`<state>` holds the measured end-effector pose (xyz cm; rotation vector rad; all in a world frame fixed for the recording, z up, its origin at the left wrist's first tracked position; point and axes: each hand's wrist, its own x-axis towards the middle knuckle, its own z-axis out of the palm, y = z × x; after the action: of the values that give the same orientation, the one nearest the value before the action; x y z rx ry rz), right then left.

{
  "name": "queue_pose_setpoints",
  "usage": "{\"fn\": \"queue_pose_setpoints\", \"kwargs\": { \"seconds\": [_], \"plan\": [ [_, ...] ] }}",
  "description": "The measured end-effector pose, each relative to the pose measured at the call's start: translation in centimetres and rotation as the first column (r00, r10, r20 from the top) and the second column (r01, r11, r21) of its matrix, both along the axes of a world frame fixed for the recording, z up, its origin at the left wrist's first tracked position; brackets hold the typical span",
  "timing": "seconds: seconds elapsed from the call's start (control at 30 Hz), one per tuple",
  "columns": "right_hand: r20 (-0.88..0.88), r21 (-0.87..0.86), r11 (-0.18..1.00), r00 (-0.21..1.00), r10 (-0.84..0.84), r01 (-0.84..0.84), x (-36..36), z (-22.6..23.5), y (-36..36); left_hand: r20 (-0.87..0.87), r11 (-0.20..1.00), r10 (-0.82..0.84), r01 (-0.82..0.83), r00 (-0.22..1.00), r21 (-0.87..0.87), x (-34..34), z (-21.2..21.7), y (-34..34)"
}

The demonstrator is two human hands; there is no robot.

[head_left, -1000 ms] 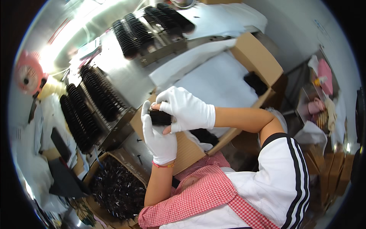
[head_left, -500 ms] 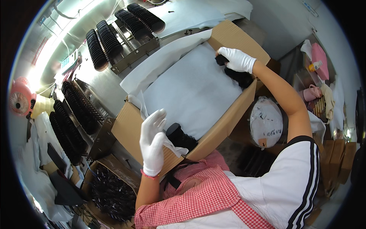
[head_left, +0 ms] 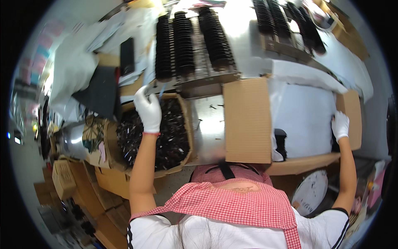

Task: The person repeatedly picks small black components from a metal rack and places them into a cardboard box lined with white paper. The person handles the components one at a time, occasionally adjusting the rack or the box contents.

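Note:
My left hand, in a white glove, hangs over an open box of loose dark shiny pieces. Its thumb and fingers are apart, with nothing seen between them. At the far right, my gloved right hand reaches into a cardboard carton lined with white sheet. Its fingers curl onto a stack of small black pieces, mostly hidden behind the hand. Another black stack lies at the carton's left end, beside the white sheet.
Metal racks holding rows of thin black pieces stand behind the boxes. A black phone and a dark grey sheet lie at the back left. A white wrapped round thing sits below the carton. Several cardboard boxes stand lower left.
The view has swung left. My left hand has moved from the carton's left end to above the box of dark pieces. My right hand stays at the carton's right end.

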<state>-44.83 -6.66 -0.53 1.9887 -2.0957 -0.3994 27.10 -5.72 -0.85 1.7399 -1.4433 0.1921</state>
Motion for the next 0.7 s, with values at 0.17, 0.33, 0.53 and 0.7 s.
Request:
{"fn": "queue_pose_setpoints", "kwargs": {
  "seconds": [0.17,0.33,0.53,0.7],
  "plan": [
    [0.039,0.025,0.997,0.997,0.070,-0.071,5.2,4.1,-1.8,0.450,0.962,-0.257,0.183,0.855,0.202,4.9,0.0,-5.0],
    [0.241,-0.229,0.924,0.902,0.358,-0.306,16.0,6.5,-3.1,0.432,0.845,-0.431,0.187,0.792,0.501,5.0,-0.3,-10.1],
    [0.310,-0.273,0.854,0.799,0.515,-0.444,25.6,7.8,-1.9,0.317,0.672,-0.673,0.375,0.668,0.638,7.1,-1.4,-15.3],
    [0.335,-0.369,0.796,0.729,0.596,-0.481,29.4,7.6,-1.0,0.260,0.721,-0.651,0.473,0.714,0.507,7.6,-3.3,-16.6]
  ]
}}
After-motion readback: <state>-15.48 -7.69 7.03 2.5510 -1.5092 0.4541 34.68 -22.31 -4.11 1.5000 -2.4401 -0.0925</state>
